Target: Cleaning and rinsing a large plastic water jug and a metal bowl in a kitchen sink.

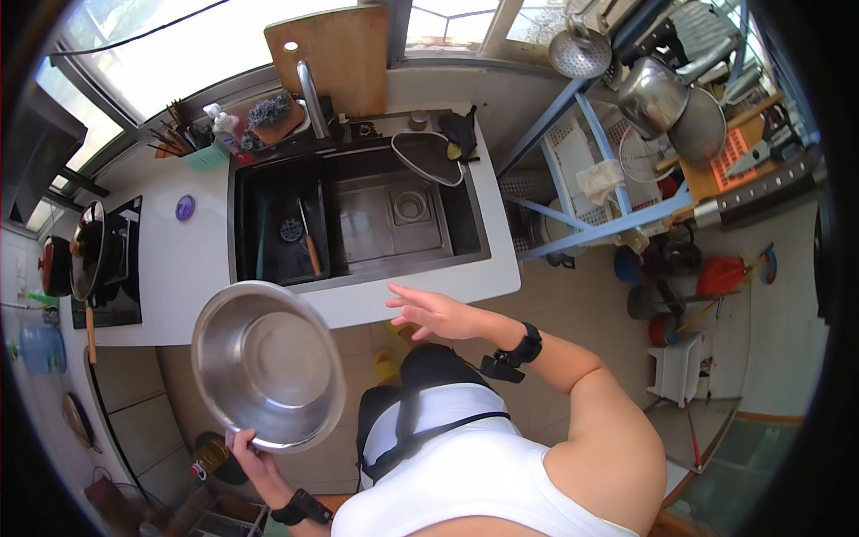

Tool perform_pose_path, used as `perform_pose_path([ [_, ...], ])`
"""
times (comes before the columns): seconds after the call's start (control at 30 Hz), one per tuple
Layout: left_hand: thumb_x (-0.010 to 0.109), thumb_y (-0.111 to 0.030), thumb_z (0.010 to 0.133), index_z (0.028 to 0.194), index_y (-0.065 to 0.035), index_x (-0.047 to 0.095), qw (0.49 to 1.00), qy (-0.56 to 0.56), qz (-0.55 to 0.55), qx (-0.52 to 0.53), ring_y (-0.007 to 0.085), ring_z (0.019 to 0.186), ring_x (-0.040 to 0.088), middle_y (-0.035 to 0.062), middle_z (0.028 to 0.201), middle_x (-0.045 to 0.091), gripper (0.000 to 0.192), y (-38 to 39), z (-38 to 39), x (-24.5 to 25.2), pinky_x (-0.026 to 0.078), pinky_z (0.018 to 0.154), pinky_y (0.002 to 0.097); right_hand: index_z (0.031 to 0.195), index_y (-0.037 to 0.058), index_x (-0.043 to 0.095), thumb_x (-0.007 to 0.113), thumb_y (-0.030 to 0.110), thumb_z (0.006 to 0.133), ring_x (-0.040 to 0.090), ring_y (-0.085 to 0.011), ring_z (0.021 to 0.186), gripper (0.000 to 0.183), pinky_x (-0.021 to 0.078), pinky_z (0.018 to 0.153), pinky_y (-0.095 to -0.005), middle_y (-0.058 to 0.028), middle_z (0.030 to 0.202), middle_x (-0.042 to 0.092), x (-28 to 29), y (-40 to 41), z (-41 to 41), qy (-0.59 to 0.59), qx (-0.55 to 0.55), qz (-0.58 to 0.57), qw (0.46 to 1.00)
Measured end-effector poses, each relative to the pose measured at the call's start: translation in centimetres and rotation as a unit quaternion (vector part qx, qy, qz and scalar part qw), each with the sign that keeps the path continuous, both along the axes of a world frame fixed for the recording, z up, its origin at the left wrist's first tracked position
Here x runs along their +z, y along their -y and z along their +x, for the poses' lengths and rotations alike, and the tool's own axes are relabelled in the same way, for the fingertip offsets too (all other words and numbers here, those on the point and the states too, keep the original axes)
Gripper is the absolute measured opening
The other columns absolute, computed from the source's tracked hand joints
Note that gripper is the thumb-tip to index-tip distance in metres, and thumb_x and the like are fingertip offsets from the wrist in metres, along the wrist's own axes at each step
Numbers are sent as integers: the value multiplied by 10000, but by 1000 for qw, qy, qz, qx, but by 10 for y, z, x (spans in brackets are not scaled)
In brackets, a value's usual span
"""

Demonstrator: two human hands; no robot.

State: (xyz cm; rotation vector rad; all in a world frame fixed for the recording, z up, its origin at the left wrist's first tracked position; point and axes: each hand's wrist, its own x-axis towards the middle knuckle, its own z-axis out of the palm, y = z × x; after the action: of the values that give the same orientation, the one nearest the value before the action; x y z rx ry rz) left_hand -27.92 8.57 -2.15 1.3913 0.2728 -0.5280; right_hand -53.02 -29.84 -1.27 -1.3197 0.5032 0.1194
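Note:
My left hand (254, 462) grips the rim of a large stainless steel basin (278, 359), its thumb over the near edge. The basin's hollow faces the camera, and it hangs partly over the front edge of the white countertop (376, 299). Empty and with fingers apart, my right hand (433, 314) is just off the counter's front edge, right of the basin. Beyond both is a dark double sink (359, 272); a knife with a wooden handle (312, 254) lies in its left bowl. A metal faucet (312, 101) rises behind.
A stove (121, 295) holding a lidded pan (90, 252) is at the left. A purple lid (185, 208) lies on the counter. Behind the sink leans a wooden cutting board (342, 60). At right, a blue metal rack (604, 225) carries pots, a cleaver and scissors.

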Motion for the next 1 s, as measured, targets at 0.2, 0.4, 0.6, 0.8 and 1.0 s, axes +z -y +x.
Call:
perform_pose_path([
  [0.2, 590, 79, 686, 1094, 38, 600, 948, -43, -92, -303, 169, 828, 613, 70, 948, 648, 410, 102, -46, -10, 488, 759, 268, 1393, -8, 431, 606, 427, 944, 642, -217, 1029, 649, 585, 732, -320, -141, 1257, 582, 24, -90, -76, -79, -175, -47, 980],
  [0.4, 640, 25, 819, 1062, 7, 596, 832, -93, -150, -526, 115, 765, 604, 40, 904, 648, 248, 159, -107, 0, 483, 691, 250, 1074, -20, 627, 628, 149, 816, 622, -140, 725, 308, 503, 548, -274, -61, 859, 643, 25, -156, -183, -194, -443, -43, 874],
  [0.6, 634, -108, 924, 934, -78, 518, 793, -102, -114, -590, 198, 678, 635, 48, 768, 571, 119, 200, -141, -10, 537, 615, 326, 1016, -18, 612, 597, 156, 820, 660, -186, 718, 263, 585, 611, -359, -88, 855, 644, 21, -223, -287, -209, -610, 24, 764],
  [0.8, 627, -140, 947, 928, -90, 511, 794, -87, -55, -599, 198, 719, 631, 45, 787, 572, 128, 236, -154, -55, 531, 615, 325, 925, -2, 565, 579, 139, 841, 698, -294, 763, 164, 624, 735, -425, -107, 871, 637, -36, -226, -399, -157, -747, 141, 630],
  [1.0, 636, -79, 912, 949, -66, 553, 789, -84, 26, -608, 165, 839, 636, 60, 906, 621, 92, 273, -211, -84, 591, 717, 350, 939, -9, 534, 581, 127, 884, 704, -293, 779, 154, 633, 696, -400, -124, 861, 642, -166, -123, -508, -116, -762, 192, 608],
])
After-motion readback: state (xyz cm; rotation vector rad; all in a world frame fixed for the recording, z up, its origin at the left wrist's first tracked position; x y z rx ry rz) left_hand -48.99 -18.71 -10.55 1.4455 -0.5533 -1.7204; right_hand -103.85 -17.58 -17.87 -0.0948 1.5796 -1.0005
